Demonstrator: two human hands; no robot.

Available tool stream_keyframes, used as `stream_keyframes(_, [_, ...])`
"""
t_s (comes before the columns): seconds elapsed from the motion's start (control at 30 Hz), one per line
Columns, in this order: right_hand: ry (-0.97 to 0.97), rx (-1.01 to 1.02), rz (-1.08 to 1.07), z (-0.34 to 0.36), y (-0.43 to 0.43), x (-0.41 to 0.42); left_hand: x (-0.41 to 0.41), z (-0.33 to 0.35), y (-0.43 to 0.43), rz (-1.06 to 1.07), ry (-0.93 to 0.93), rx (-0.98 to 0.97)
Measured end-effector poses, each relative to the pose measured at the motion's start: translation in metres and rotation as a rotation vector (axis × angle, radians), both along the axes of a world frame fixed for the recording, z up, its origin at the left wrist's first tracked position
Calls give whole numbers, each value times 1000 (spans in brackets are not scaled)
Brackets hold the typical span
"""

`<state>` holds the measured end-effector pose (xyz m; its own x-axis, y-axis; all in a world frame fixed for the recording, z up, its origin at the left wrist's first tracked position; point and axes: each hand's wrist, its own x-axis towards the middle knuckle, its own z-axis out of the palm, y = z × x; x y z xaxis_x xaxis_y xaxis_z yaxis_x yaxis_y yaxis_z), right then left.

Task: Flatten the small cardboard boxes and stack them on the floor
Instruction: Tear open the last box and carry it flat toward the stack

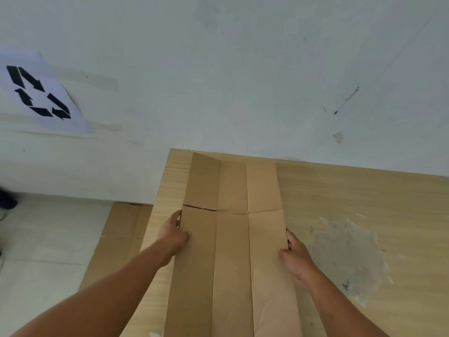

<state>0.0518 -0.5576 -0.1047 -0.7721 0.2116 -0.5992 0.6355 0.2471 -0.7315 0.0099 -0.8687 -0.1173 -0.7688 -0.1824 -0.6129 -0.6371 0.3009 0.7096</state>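
Wood-grain table [364, 195] against pale wall [243, 69], flat cardboard box [233, 251] on it.

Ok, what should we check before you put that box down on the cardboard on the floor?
Box is flat: not ok, its far left flap tilts up.
Left hand grips the box's left edge: ok.
Right hand grips the right edge: ok.
Flattened cardboard on the floor lies left of the table: ok.
That cardboard lies tidy: cannot tell, the table hides part.
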Motion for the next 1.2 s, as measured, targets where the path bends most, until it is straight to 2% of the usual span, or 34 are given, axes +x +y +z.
stream_keyframes(0.17, [-38, 162, 228, -18, -7, -13, -2, -7, 4, -90, 17, -314])
stream_keyframes(0.3, [-86, 543, 440, -27, -22, -29, -9, -13, 12, -335, -11, -604])
stream_keyframes(0.4, [61, 701, 616, -29, -41, -38, -17, -21, 27, -590, 37, -696])
stream_keyframes(0.5, [191, 722, 823, -41, -62, -51, -22, -36, 44, -823, 122, -723])
stream_keyframes(0.6, [218, 733, 976, -60, -80, -63, -28, -52, 56, -939, 156, -772])
stream_keyframes(0.8, [256, 789, 1056, -92, -79, -71, -30, -80, 51, -978, 193, -823])
stream_keyframes(1.0, [296, 838, 984, -101, -84, -66, -26, -88, 54, -884, 230, -850])
stream_keyframes(1.2, [235, 809, 1019, -94, -82, -70, -28, -85, 54, -885, 224, -823])
